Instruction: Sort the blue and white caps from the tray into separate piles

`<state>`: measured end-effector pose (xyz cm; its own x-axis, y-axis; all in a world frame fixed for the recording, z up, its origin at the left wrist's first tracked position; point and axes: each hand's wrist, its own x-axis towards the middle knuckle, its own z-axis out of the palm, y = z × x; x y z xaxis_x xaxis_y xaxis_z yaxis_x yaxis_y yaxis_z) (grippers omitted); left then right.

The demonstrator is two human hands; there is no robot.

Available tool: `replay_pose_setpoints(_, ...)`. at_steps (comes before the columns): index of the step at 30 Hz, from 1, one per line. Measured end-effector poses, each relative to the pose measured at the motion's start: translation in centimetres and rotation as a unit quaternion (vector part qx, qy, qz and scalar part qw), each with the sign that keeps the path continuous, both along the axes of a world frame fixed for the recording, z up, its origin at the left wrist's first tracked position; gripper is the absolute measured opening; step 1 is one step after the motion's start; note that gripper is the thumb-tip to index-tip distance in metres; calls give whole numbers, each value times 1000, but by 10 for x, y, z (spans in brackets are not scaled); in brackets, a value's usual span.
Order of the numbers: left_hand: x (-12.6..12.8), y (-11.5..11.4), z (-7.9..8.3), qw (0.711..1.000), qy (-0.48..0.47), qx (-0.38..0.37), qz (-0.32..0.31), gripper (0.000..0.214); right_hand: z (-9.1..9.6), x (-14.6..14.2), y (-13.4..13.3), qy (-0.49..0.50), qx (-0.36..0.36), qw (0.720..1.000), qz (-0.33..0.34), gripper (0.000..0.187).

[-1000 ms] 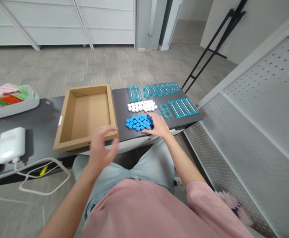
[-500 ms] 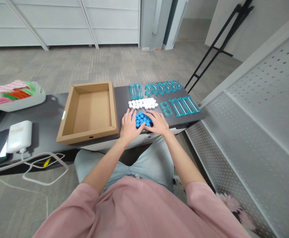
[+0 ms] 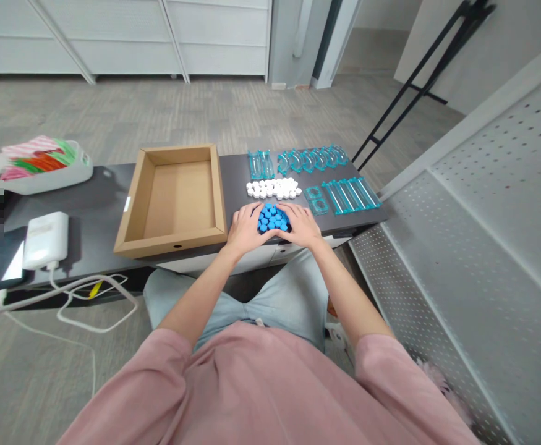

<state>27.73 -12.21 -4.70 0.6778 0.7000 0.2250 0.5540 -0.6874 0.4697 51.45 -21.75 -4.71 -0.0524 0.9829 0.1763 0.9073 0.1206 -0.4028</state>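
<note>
Here, my left fingers (image 3: pixel 247 215) and right fingers (image 3: pixel 297 214) curve, apart from their thumbs, around the blue pieces (image 3: pixel 272 217) on the surface (image 3: pixel 235 165). Squeezing too hard could pop some out at 12 o'clock, through the gap between my 2 index tips, mixing them with the white pieces (image 3: pixel 274 188). The box (image 3: pixel 196 240), at 9 o'clock, bears a label (image 3: pixel 127 203); I can read no writing.

left hand (image 3: pixel 245 228): cupped inward, fingers (image 3: pixel 248 212) arched forward | right hand (image 3: pixel 304 227): mirrors it | thumbs (image 3: pixel 267 234): behind the fingers, tips close, contact unclear | forearms (image 3: pixel 200 295): slant back from the fingers, spreading apart
</note>
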Motion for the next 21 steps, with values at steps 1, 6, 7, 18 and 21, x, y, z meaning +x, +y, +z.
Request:
replay_pose_setpoints(1,0,-1,-1,1000,0,0,-3,94,0,1,1,-2,-2,1000,2,93)
replay_pose_setpoints(6,2,3,-1,1000,-1,-4,-22,122,3,10,14,0,-14,999,47,104)
replay_pose_setpoints(7,2,6,0,1000,-2,-5,-27,126,3,11,17,2,-16,998,57,106)
replay_pose_setpoints(18,9,15,0,998,0,-6,-65,131,1,8,23,27,-15,997,67,104)
replay_pose_setpoints(21,9,14,0,998,-24,-1,-57,131,-2,11,23,47,-5,997,66,116)
